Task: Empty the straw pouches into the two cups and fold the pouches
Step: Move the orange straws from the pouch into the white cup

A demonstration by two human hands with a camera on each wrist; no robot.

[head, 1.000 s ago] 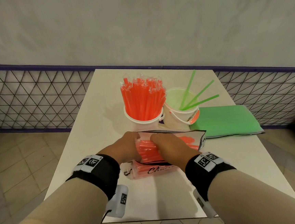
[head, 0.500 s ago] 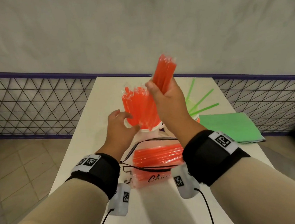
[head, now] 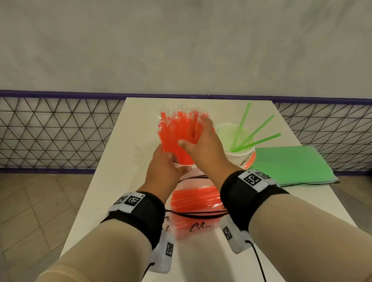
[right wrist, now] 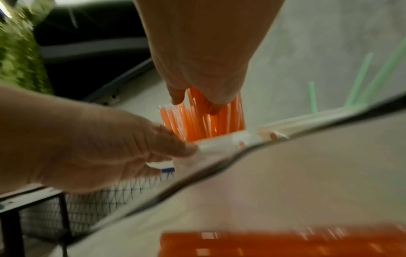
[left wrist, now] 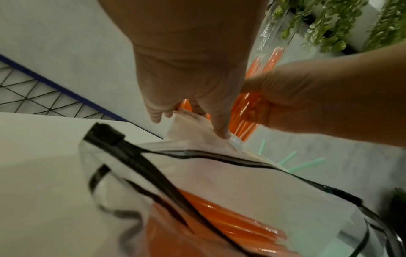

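From the head camera I stand at a white table set against a pale wall, with a purple-railed wire fence behind it and tiled floor to my left. My left hand grips the white cup at its rim; my right hand lies with fingers spread against the orange straws standing in it. Beside it stands the second cup with a few green straws, and a green pouch lies flat to the right. The clear orange pouch, straws inside, lies near me, partly hidden by my wrists.

From the left wrist, my left hand has thumb and fingers on the cup rim; my right hand presses the orange straws. The black-edged pouch fills the foreground, blurred. Green foliage shows at top.

From the right wrist, everything is smeared: my right hand has fingertips among the straws, and my left hand clasps the cup.
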